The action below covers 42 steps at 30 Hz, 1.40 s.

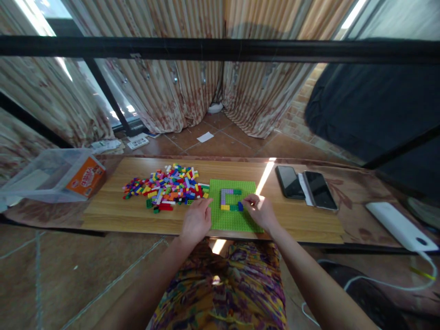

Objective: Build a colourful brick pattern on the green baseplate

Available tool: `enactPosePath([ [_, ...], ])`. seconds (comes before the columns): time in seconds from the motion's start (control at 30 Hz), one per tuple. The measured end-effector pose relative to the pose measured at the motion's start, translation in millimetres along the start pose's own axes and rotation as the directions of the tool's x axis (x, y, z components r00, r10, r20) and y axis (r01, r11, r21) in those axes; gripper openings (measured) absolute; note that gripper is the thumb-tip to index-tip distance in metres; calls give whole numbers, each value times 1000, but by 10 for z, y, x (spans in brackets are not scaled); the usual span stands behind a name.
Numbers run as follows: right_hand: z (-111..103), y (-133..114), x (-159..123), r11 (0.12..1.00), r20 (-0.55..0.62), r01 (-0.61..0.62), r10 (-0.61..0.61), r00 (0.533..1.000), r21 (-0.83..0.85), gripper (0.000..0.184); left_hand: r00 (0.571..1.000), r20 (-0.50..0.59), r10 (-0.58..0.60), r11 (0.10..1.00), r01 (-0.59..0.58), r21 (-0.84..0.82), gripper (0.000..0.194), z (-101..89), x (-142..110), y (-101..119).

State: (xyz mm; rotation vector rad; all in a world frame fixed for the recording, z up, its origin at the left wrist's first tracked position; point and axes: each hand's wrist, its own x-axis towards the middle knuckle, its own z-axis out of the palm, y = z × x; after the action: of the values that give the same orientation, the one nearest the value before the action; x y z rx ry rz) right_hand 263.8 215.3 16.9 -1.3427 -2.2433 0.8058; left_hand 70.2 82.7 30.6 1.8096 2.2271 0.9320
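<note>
At lower centre, the right hand [260,211] pinches a blue brick [240,207], likely light, rigid, best side-gripped; the left hand [197,220], half-open, looks empty.

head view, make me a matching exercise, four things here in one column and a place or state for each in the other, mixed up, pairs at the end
Things
1. green baseplate
2. clear plastic box
3. right hand
4. pile of loose bricks

Places and states
A. fingertips at a dark blue brick
B. mixed colours, lying between the box and the baseplate
C. bears a C-shaped brick outline
D. far left, with an orange label

Pairs: 1-C, 2-D, 3-A, 4-B
</note>
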Motion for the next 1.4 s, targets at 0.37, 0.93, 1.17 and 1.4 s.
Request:
enactPosePath([
  [0.37, -45, 93, 283, 951, 350, -299, 255, 901, 76, 34, 995, 96, 30, 999, -26, -43, 36, 261, -123, 111],
  [0.93, -15, 28, 351, 837, 482, -537, 430, 763, 104, 38, 988, 131, 77, 997, -77, -6, 38, 396, -167, 70],
  [1.17, -63, 5, 333, 825, 493, -537, 397, 774, 179, 39, 993, 65, 96, 995, -95, -22, 40, 416, -196, 74],
  [1.4, -162, 46, 161, 755, 382, -509, 364, 850, 414, 41, 991, -134, 22, 997, -32, -73, 35, 185, -468, -64],
])
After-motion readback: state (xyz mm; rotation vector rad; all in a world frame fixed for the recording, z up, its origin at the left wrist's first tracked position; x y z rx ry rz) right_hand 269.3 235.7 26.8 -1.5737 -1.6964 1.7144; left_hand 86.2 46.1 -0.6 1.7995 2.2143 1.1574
